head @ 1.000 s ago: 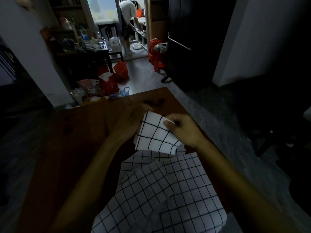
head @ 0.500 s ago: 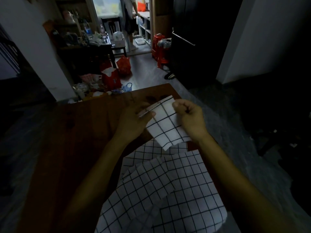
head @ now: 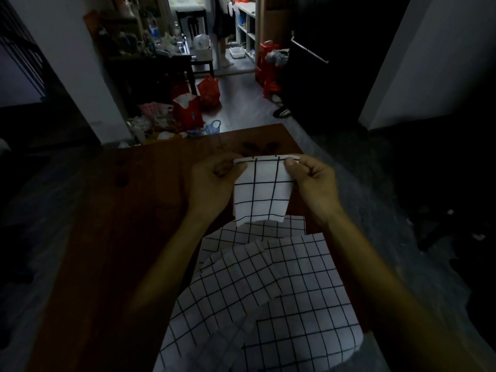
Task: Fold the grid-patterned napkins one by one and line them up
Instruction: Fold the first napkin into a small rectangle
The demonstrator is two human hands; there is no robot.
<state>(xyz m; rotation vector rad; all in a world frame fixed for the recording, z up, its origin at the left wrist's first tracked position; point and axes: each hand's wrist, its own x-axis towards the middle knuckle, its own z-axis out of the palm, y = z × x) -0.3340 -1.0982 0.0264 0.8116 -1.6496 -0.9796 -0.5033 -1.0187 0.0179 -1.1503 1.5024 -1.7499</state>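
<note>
The wooden table [head: 112, 237] served as the anchor for everything else. Beyond its far left corner, a heap of clutter [head: 150, 122] lay on the floor, and just right of that stood a red bag [head: 189, 114] with something white poking out of its top. Farther back, past the table's far edge, red stools [head: 268, 68] were stacked beside a dark cabinet [head: 335, 57].

Above the far right part of the table, the left hand [head: 212, 181] pinched the upper left corner of the folded napkin [head: 261, 191], thumb on the near face and fingers curled behind the cloth. The napkin was held up off the table, its top edge stretched level between the two hands and its lower edge hanging free, white with a black grid. The right hand [head: 314, 178] pinched the upper right corner in the same way, thumb pressed on the front, the other fingers curled into the palm.

Below the held napkin, toward the table's near right side, a pile of unfolded napkins [head: 268, 299] lay spread and overlapping, with the same grid, draping past the table's near edge. The lower edge of the held napkin hung just above the far end of this pile; whether it touched could not be told.
</note>
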